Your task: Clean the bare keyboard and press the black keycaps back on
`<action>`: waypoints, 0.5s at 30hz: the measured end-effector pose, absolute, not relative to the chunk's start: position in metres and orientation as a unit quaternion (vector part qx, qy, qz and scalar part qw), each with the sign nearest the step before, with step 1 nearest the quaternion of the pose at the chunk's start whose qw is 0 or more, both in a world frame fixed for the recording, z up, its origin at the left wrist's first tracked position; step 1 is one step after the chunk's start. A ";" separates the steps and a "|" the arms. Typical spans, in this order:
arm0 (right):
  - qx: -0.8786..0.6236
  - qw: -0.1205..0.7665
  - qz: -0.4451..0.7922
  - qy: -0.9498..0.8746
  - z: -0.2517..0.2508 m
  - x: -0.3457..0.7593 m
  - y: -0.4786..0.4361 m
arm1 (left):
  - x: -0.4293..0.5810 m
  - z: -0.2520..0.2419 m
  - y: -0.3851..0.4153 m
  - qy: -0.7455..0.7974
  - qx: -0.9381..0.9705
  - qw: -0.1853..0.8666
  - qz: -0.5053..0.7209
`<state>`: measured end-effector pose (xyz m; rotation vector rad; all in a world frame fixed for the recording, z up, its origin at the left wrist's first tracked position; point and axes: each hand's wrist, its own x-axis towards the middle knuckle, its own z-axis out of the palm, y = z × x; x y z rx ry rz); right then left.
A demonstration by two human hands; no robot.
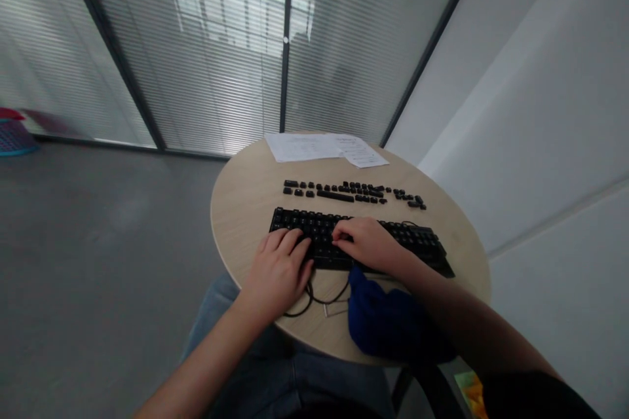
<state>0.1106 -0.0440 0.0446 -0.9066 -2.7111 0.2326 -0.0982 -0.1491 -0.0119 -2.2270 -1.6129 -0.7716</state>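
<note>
A black keyboard lies on the round wooden table, with some of its key places looking bare. My left hand grips its left end, fingers curved over the top and the thumb by the near edge. Over the middle of the keyboard, my right hand is closed in a pinch, its fingertips down at the keys. Whatever sits between those fingertips is too small to make out. Beyond the keyboard, loose black keycaps stand in rough rows, among them a long space bar keycap.
White printed papers lie at the table's far edge. A blue cloth bunches under my right forearm, beside a black cable and a thin metal wire tool. A basket stands on the floor far left.
</note>
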 end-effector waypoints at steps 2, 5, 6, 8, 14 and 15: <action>-0.313 0.126 0.078 -0.938 0.046 0.109 -0.046 | -0.099 -0.011 -0.149 -0.559 -0.775 0.135 -0.262; -0.324 0.097 0.084 -0.937 0.050 0.107 -0.049 | -0.099 -0.010 -0.149 -0.562 -0.776 0.128 -0.255; -0.329 0.089 0.087 -0.936 0.051 0.106 -0.050 | -0.100 -0.010 -0.148 -0.562 -0.776 0.130 -0.256; -0.337 0.077 0.092 -0.934 0.053 0.106 -0.052 | -0.100 -0.010 -0.148 -0.559 -0.776 0.132 -0.261; -0.346 0.059 0.092 -0.932 0.054 0.106 -0.053 | -0.100 -0.011 -0.148 -0.559 -0.774 0.126 -0.270; -0.349 0.056 0.090 -0.931 0.054 0.106 -0.053 | -0.100 -0.012 -0.149 -0.560 -0.774 0.125 -0.270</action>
